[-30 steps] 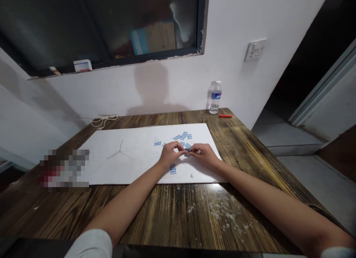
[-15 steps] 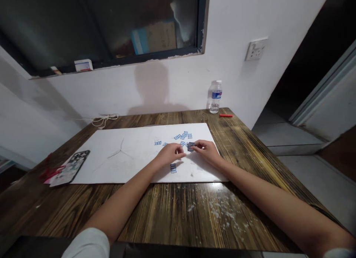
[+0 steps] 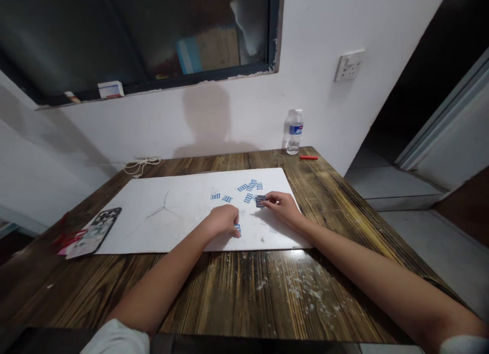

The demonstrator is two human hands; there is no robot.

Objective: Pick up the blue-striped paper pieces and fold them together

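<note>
Between the thumb and fingers of my right hand (image 3: 281,205) is a small dark slotted rectangular piece (image 3: 260,201), held up just over the white board (image 3: 191,232). My left hand (image 3: 223,220) is down near the board's front edge, its thumb and fingers closed around a small blue-edged slotted piece (image 3: 237,228). The fingers partly cover that piece, and I cannot tell whether it is still resting on the board. Several similar blue-edged pieces (image 3: 248,197) lie scattered beyond my hands. Two more of these pieces (image 3: 227,198) sit to the left, past my left hand.
The board lies on a dark wooden table (image 3: 229,293). A patterned phone case (image 3: 93,233) and a red item (image 3: 72,239) are at the left. Toward the wall are a white cable (image 3: 141,163), a water bottle (image 3: 294,132) and a red pen-like stick (image 3: 308,157).
My left hand has come toward me and slightly left, from beside the right hand onto the lone piece near the board's front edge. The right hand has stayed nearly still with its dark piece.
</note>
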